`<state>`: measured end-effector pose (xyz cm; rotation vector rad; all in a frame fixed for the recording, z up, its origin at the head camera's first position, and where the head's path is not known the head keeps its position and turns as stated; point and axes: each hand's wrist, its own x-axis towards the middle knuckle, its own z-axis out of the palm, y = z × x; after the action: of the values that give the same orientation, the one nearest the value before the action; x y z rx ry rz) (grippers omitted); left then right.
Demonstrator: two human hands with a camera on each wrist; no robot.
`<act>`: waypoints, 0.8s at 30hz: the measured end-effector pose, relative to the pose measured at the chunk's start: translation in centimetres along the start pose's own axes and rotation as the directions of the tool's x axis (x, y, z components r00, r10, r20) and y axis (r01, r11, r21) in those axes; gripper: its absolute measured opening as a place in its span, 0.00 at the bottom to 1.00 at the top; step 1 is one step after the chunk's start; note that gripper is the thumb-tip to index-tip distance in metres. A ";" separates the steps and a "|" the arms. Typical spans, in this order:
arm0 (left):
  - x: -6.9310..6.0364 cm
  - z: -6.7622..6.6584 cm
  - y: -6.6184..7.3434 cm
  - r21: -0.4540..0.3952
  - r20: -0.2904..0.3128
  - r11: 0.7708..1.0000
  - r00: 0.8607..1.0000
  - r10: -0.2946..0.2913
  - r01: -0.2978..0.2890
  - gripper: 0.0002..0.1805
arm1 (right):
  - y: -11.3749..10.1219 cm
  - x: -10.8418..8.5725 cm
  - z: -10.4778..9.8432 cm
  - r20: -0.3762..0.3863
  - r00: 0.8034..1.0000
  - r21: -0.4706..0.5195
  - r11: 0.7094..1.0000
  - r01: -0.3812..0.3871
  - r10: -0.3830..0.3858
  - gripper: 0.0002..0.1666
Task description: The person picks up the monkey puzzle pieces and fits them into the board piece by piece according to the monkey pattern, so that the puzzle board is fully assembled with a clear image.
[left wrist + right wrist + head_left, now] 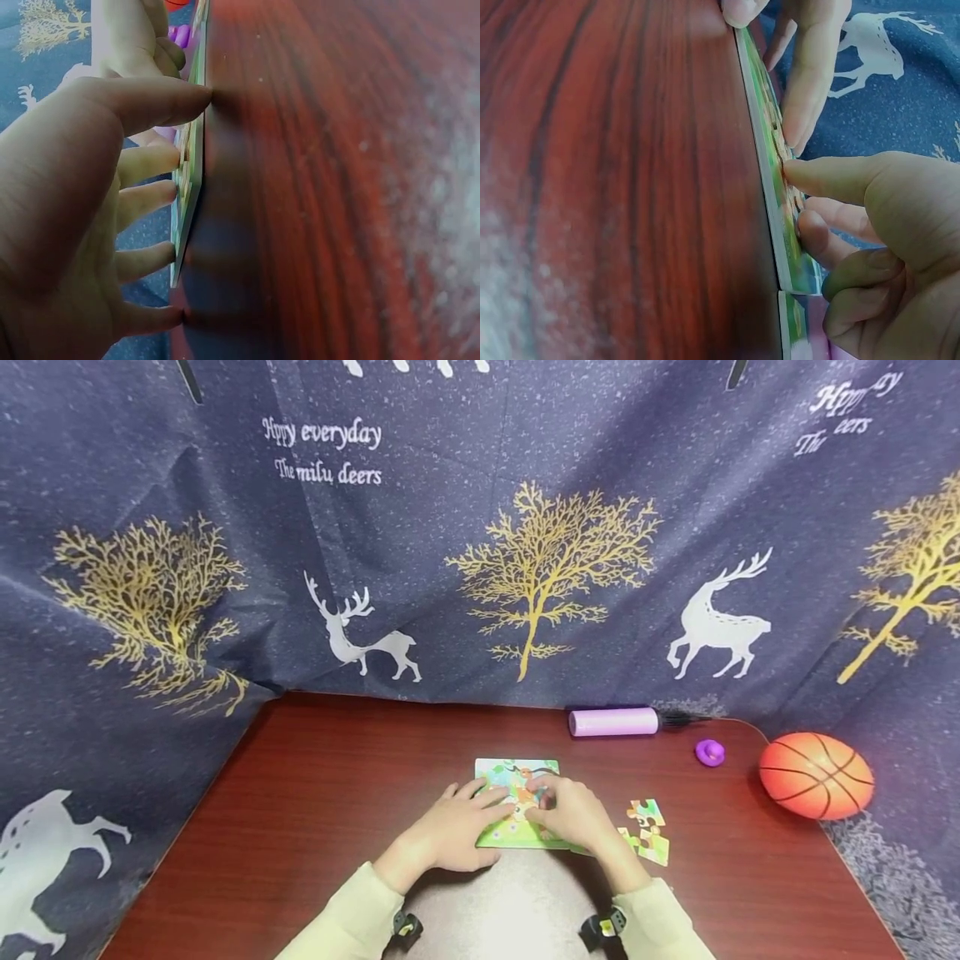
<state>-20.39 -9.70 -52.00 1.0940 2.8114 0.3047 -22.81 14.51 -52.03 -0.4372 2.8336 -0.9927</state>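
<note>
A jigsaw puzzle (510,839) with a colourful picture lies in its flat tray on the table. My left hand (461,828) rests over its left side with fingers spread; in the left wrist view, the thumb tip touches down by the near edge. My right hand (577,814) is over the right side. In the right wrist view, its thumb and index finger pinch a puzzle piece (790,184) at the puzzle's surface, while the other fingers curl in. Several loose puzzle pieces (654,847) lie to the right of that hand.
A lilac hand pump (615,722) lies at the table's back edge. A small purple hat-shaped object (709,752) is right of it, and an orange toy basketball (816,776) sits at the right edge. A printed cloth (450,527) hangs behind the brown table (315,793).
</note>
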 end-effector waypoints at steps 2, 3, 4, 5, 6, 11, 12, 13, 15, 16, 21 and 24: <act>0.1 0.1 0.0 -0.003 0.003 1.000 1.000 -0.004 0.004 0.37 | 0.1 -0.1 0.0 0.001 1.000 0.003 1.000 0.003 -0.003 0.21; 0.1 0.1 0.1 -0.004 0.003 1.000 1.000 -0.007 0.007 0.37 | 0.1 -0.1 0.0 0.004 1.000 0.007 1.000 0.000 0.000 0.21; 0.2 0.2 0.1 -0.001 0.002 1.000 1.000 -0.009 0.009 0.37 | 0.1 -0.1 0.0 0.003 1.000 0.009 1.000 0.002 -0.002 0.21; 0.2 0.2 0.1 0.003 0.001 1.000 1.000 -0.012 0.012 0.37 | 0.2 -0.1 0.0 0.002 1.000 0.011 1.000 0.002 -0.002 0.21; 0.3 0.2 0.2 0.006 0.001 1.000 1.000 -0.016 0.016 0.37 | 0.2 -0.2 0.0 0.003 1.000 0.015 1.000 0.001 -0.001 0.21; 0.5 0.2 0.4 0.029 -0.005 0.999 1.000 -0.027 0.027 0.39 | 0.2 -0.2 -0.2 0.002 1.000 0.033 0.999 -0.002 0.002 0.19; 0.5 0.2 0.5 0.033 -0.005 0.999 1.000 -0.029 0.029 0.39 | 0.3 -0.2 -0.3 -0.001 1.000 0.037 0.999 -0.002 0.002 0.18; 0.5 0.2 0.6 0.036 -0.007 0.999 1.000 -0.030 0.030 0.39 | 0.4 -0.3 -0.4 -0.007 1.000 0.042 0.999 0.001 -0.001 0.18; 0.6 0.1 0.7 0.038 -0.003 0.999 0.999 -0.037 0.037 0.40 | 0.7 -0.3 -0.7 -0.016 1.000 0.044 0.999 0.002 -0.001 0.17; 0.6 0.1 0.8 0.038 0.000 0.998 0.999 -0.041 0.041 0.40 | 0.9 -0.4 -0.9 -0.021 1.000 0.044 0.999 0.001 0.000 0.17; 0.7 0.1 1.0 0.046 0.005 0.997 0.998 -0.057 0.056 0.40 | 2.0 -0.9 -2.3 -0.058 0.998 0.051 0.998 -0.034 0.037 0.17; 0.7 0.1 1.1 0.048 0.004 0.997 0.998 -0.060 0.060 0.40 | 2.9 -1.4 -3.3 -0.079 0.994 0.067 0.995 -0.070 0.076 0.17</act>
<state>-20.16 -8.41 -51.85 1.0155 2.8545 0.2293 -22.79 19.03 -51.28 -0.2906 2.8561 -1.1087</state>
